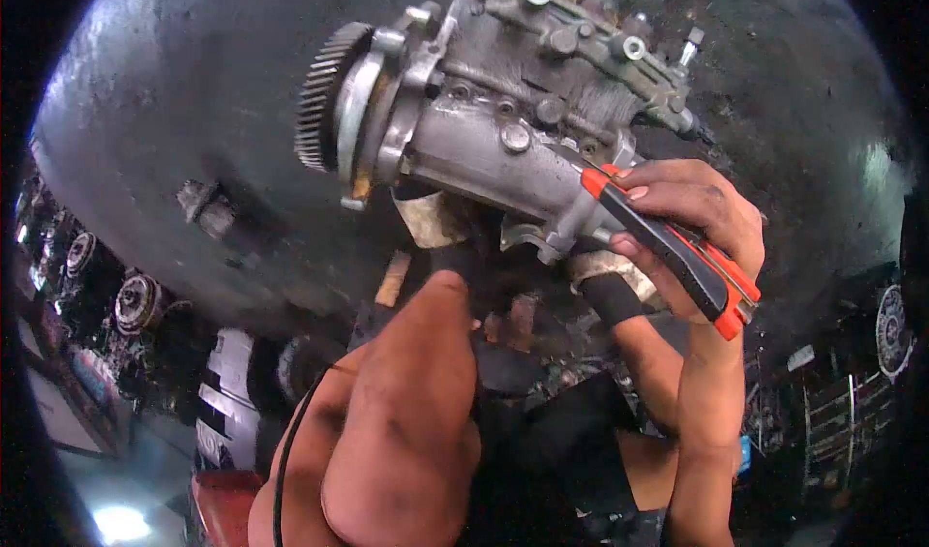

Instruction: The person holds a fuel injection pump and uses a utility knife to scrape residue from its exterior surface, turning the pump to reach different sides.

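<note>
My right hand point(692, 204) is closed around a red-and-black handled tool point(663, 242). Its fingers lie over the upper side, and the tool slants down to the right, with some metal showing at its lower end. Close beside the hand is the right end of a large grey metal pump-like assembly point(503, 150). A toothed gear point(327, 97) is on its left end, and bolts and fittings line its upper part. No left hand can be made out; the area under the assembly is partly hidden.
Behind the assembly is a dark, stained surface point(213, 73) with a small metal part point(208, 208) on it. Bare limbs and pale cuff-like pieces point(426, 220) show below the assembly. Round metal parts point(138, 298) are at the left, and a rack-like frame point(842, 412) is at the right.
</note>
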A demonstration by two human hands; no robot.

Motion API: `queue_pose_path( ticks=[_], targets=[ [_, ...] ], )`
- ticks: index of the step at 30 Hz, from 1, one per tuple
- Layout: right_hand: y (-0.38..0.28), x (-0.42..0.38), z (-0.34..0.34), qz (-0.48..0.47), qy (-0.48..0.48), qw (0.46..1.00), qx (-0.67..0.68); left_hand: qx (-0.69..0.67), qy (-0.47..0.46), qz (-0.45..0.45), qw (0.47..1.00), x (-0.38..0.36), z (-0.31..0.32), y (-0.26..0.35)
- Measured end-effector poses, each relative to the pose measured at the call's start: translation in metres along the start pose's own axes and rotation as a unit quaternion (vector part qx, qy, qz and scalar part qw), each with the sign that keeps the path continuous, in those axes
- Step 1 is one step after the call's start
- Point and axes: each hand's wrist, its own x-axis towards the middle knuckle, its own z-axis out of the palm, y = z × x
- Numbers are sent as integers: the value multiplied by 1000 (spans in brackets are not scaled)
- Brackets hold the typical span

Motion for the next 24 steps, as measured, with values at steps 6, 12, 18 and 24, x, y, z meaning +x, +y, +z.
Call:
queue_pose_path(
  ticks=[6,12,18,24],
  targets=[
    [-38,-24,-19,-78,74,991,-73,189,-73,110,973,-45,4,33],
    [-118,-92,-7,-87,280,945,149,616,-38,277,737,88,-105,-244],
    [-145,-144,29,-40,345,921,178,-265,527,403,699,123,-316,-285],
    [-136,-133,58,7,308,950,46,-385,400,482,678,89,-290,-181]
  ],
)
